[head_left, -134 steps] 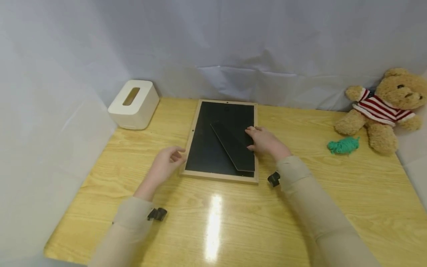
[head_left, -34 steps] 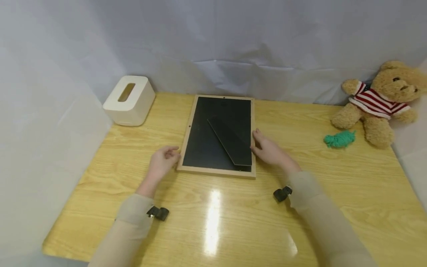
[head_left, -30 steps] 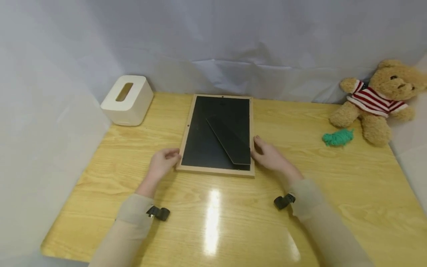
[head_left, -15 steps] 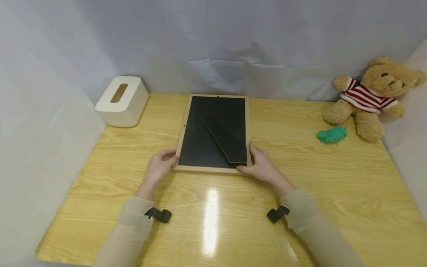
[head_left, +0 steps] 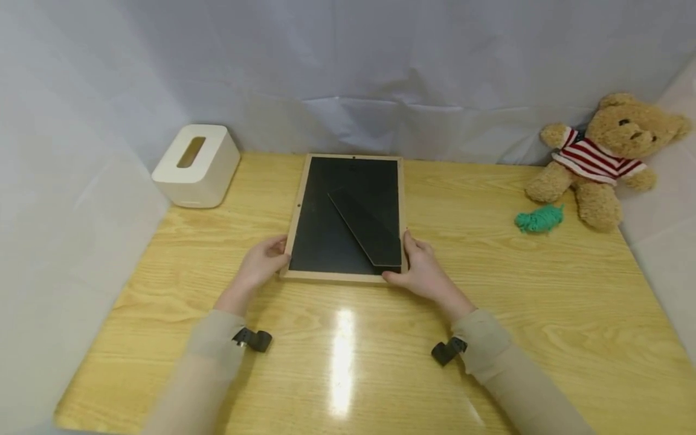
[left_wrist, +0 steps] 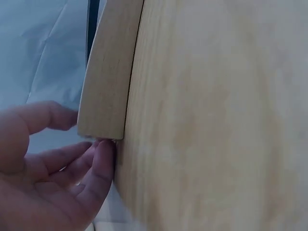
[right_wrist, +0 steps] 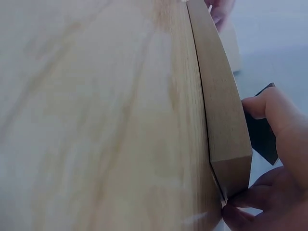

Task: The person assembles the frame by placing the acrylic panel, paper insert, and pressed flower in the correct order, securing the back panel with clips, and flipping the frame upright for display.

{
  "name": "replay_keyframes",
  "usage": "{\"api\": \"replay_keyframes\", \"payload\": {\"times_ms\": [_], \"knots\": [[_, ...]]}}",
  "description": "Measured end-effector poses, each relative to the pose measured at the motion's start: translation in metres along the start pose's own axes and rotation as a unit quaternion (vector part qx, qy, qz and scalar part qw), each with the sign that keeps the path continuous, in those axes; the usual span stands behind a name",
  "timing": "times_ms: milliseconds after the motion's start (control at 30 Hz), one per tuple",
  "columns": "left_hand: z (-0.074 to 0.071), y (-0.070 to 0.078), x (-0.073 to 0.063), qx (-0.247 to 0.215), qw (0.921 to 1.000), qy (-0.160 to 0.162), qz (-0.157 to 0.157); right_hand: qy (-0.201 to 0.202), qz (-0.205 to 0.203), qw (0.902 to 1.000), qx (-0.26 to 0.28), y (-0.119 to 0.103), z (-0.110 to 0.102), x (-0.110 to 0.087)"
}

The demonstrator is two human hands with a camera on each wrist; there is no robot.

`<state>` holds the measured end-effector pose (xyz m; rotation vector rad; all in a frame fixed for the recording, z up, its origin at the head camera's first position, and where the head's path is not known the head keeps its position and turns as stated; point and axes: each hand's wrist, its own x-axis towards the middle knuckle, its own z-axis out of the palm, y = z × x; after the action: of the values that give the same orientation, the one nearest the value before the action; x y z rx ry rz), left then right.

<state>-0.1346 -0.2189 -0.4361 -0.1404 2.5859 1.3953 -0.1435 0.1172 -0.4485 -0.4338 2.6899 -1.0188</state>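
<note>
Head view: a picture frame [head_left: 321, 241] lies back side up on a yellow wooden table [head_left: 544, 338], close to the far edge, between the two far corners. My left hand [head_left: 262, 263] grips the frame's near left corner; my right hand [head_left: 424, 272] grips its near right corner. The frame has a pale wooden border and a black back, with a flat black stand [head_left: 370, 232] slanting across it. I judge it stiff and fairly light, its smooth border a little slippery. Any glass would be underneath, unseen, and perhaps fragile. The border seems the sound place to hold; the stand would probably swing if pulled.

Left wrist view: the frame's corner sits between my thumb, at its upper edge, and my bent fingertips, tucked below beside the tabletop.

Right wrist view: my thumb presses the upper edge of the border, and my fingers curl beneath the corner, pinching it. A thin dark seam runs between frame and table; I cannot tell whether the frame is raised.
</note>
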Motion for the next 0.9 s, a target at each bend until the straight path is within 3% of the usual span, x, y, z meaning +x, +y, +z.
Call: {"api": "replay_keyframes", "payload": {"times_ms": [200,467,633,767,900], "knots": [[-0.005,0.003,0.006,0.028,0.9991,-0.031,0.0,0.002,0.017,0.9998,0.01,-0.007,-0.001,0.0],[-0.003,0.003,0.006,0.046,0.9986,-0.015,0.02,-0.011,0.052,0.9969,0.057,-0.016,-0.006,0.005],[-0.003,0.005,0.006,0.044,0.9989,-0.015,0.004,-0.02,0.073,0.9953,0.061,-0.02,-0.006,0.005],[-0.005,0.007,0.005,0.041,0.9989,-0.02,-0.014,-0.021,0.058,0.9958,0.067,-0.018,-0.007,0.002],[-0.005,0.009,0.0,0.014,0.999,-0.04,-0.014,-0.027,0.013,0.9959,0.085,-0.008,-0.01,-0.004]]}}
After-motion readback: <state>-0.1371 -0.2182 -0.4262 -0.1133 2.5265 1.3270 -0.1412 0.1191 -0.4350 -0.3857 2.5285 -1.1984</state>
